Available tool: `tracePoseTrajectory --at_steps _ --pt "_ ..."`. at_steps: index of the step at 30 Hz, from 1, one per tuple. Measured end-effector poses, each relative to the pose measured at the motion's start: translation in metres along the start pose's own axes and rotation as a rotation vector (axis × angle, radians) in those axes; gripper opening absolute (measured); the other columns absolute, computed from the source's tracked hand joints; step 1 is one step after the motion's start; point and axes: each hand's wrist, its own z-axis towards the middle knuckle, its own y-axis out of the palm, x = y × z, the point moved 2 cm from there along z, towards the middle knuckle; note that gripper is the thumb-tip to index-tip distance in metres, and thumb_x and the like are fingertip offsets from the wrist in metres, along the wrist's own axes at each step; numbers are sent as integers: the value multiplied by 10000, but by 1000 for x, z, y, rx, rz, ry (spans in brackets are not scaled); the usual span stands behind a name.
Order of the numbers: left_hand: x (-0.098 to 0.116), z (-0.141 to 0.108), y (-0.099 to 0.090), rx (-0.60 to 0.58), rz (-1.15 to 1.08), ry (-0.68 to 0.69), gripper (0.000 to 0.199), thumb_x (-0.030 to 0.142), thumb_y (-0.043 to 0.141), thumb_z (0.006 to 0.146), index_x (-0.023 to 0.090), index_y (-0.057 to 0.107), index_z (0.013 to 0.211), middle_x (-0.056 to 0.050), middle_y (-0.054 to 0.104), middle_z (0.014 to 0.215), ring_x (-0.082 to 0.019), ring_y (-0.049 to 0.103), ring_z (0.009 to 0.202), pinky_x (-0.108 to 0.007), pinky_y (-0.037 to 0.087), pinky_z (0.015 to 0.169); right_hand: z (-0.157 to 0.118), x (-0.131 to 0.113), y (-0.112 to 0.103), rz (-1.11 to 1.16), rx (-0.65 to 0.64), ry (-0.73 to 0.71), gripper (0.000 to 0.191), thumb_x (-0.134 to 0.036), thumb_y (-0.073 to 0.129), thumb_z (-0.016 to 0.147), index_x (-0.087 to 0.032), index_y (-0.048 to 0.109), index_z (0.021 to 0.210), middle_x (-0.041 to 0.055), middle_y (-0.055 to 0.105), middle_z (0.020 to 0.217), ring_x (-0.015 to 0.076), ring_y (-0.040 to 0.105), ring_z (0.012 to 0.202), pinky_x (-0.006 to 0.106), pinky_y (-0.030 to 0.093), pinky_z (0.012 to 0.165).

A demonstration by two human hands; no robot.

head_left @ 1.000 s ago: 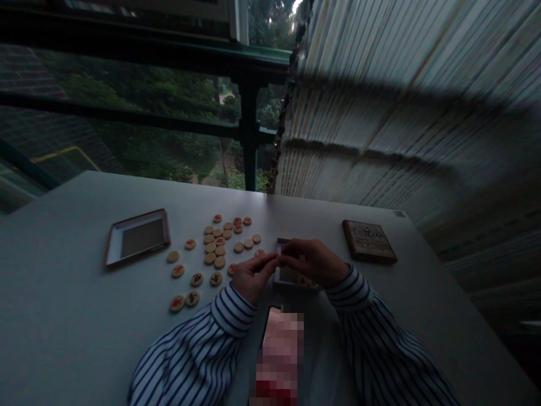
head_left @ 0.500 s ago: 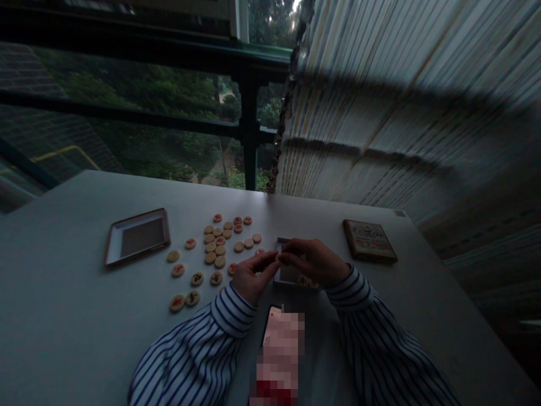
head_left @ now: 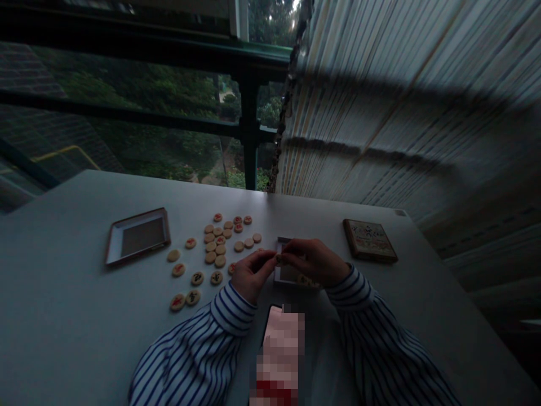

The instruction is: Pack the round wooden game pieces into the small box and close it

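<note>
A small round wooden piece (head_left: 279,258) is pinched between the fingertips of my left hand (head_left: 254,274) and my right hand (head_left: 315,261), and a dark mark shows on it. Both hands are closed. Beneath my right hand lies an open box tray (head_left: 289,285) with several round pieces (head_left: 305,280) inside, partly hidden by the hand. Left of my hands, several round wooden pieces (head_left: 220,249) are spread over the white table (head_left: 84,316), some with red or black characters, others plain.
An open box lid (head_left: 137,236) lies at the left. A printed box (head_left: 369,241) sits at the right. A phone (head_left: 279,344), partly blurred out, is near the front between my forearms. Beyond the table are a window and a striped curtain (head_left: 355,101).
The piece between my fingertips has turned so that a dark mark now shows. Both hands have stayed in nearly the same place.
</note>
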Motion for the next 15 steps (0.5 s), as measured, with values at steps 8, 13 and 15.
tracePoseTrajectory --at_steps 8,13,15 --pt "-3 0 -2 57 -30 -26 211 304 641 637 131 641 758 -42 659 713 -146 613 688 -268 493 687 0 -1 3 72 -46 -14 197 -317 511 785 -150 608 826 38 652 732 116 587 651 214 428 595" --pt "-5 1 -2 72 -63 -36 206 311 642 630 131 627 730 -31 646 675 -141 607 658 -275 491 674 0 1 6 72 -68 -15 177 -300 514 780 -159 593 852 33 646 746 113 588 662 215 436 608" --pt "-4 0 -1 82 -59 -37 194 301 645 623 131 625 716 -25 643 665 -134 604 650 -262 488 661 1 2 7 81 -75 -18 176 -294 520 774 -156 589 860 31 643 738 111 588 660 214 438 609"
